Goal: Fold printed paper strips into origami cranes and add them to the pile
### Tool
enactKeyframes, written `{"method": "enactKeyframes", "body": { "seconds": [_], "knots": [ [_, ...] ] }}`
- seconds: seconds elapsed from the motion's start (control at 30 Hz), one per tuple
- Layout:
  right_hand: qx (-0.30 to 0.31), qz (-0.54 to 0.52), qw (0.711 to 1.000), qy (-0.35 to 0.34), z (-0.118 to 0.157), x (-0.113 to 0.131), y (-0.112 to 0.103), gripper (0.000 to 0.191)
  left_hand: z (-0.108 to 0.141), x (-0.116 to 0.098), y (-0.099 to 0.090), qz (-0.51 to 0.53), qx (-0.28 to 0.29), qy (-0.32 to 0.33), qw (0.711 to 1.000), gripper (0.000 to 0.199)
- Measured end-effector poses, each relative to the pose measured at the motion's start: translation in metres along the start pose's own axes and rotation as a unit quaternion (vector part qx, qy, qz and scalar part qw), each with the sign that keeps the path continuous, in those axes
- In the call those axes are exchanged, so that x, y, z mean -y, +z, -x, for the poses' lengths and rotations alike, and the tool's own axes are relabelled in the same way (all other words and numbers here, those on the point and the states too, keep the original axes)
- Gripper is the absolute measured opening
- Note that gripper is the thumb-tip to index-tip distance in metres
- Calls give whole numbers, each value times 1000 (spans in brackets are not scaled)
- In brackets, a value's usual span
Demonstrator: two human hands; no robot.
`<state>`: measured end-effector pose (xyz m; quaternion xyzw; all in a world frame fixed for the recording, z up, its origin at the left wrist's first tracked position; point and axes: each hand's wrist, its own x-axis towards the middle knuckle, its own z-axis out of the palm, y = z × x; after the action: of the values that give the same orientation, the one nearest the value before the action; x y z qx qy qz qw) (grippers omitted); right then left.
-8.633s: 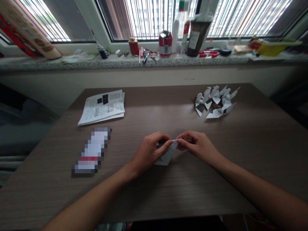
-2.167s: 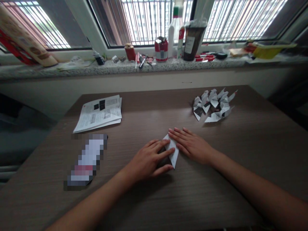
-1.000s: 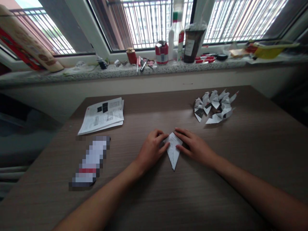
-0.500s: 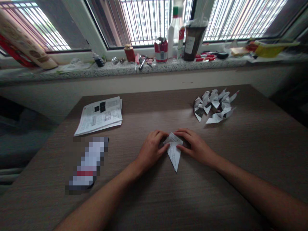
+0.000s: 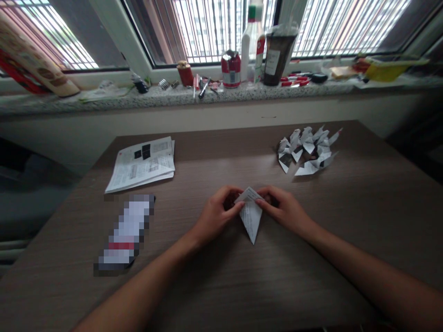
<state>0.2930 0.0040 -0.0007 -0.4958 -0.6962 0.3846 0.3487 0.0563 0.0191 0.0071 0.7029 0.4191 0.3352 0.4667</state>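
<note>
A small sheet of printed paper folded into a kite shape (image 5: 251, 216) is held between my two hands, its long point toward me. My left hand (image 5: 223, 206) pinches its left corner, thumb on top and fingers curled underneath. On the right corner, my right hand (image 5: 279, 205) has the same kind of pinch, thumb over the face of the paper. The fingertips below the paper are partly hidden. Farther back on the right stands a ring of folded paper pieces (image 5: 313, 167), made of similar printed paper.
A stack of printed sheets (image 5: 147, 166) lies at the table's back left. Nearer is a pixelated, phone-like object (image 5: 126, 233). Along the stone windowsill (image 5: 166, 97) stand a red can (image 5: 231, 69), a clear bottle (image 5: 247, 50), a dark lidded cup (image 5: 277, 57) and scissors (image 5: 296, 82).
The fingers of both hands have gone from lying along the paper's upper edges to curling under its side corners. The paper seems slightly raised, and both thumbs now press on top.
</note>
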Motion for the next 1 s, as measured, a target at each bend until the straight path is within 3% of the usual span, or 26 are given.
{"method": "enactKeyframes", "body": {
  "seconds": [0.13, 0.27, 1.0],
  "knots": [
    [9, -92, 995, 33, 1, 4, 0, 24, 1, -2, 0, 41, 28, -29, 998, 21],
    [44, -159, 985, 52, 2, 3, 2, 24, 3, -5, 1, 63, 18, -34, 997, 22],
    [47, -186, 979, 63, 5, 9, 3, 28, 4, -2, 4, 147, 29, -44, 988, 19]
  ]
}}
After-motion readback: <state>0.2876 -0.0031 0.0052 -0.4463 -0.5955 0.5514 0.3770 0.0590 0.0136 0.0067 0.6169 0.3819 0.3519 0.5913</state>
